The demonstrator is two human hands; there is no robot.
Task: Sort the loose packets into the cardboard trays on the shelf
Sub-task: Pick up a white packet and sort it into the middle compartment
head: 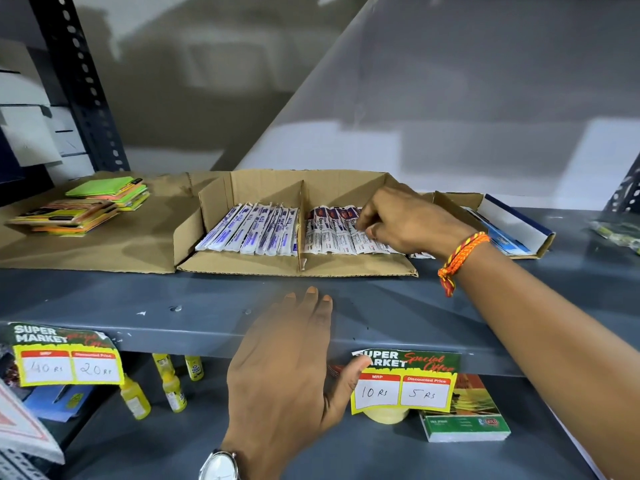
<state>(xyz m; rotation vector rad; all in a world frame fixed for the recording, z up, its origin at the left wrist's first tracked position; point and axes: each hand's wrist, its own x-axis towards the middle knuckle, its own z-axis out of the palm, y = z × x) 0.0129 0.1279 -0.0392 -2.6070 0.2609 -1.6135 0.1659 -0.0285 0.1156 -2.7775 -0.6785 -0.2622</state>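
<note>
Nearest to the camera is the left hand [287, 368], with a watch [220, 465] on its wrist. It is open and flat, the fingers together and pointing up, the fingertips over the front part of the grey shelf [104, 299]; the thumb is beside a price tag [403, 382] which reads 10 Rs and 5 Rs. This hand holds nothing.

On the shelf stands a cardboard tray [242, 263] with a divider [300, 223] in the middle. Its left compartment is filled with a row of white and blue packets [249, 230], standing side by side. Its right compartment has a row of white, red and blue packets [329, 233].

The right hand [408, 223], with an orange thread band [457, 254] on the wrist, reaches into the right compartment. Its fingers are bent down and touch the right end of this row. I cannot tell if they pinch one packet or only press on the row.

To the right of the tray is a second tray [453, 202] with a blue and white box [512, 226] in it. At the left, on flat cardboard, lie stacks of coloured pads [86, 206]. Another tag [69, 355], with 40 Rs and 20 Rs, hangs at the left of the shelf edge. Below it are yellow bottles [169, 386].
</note>
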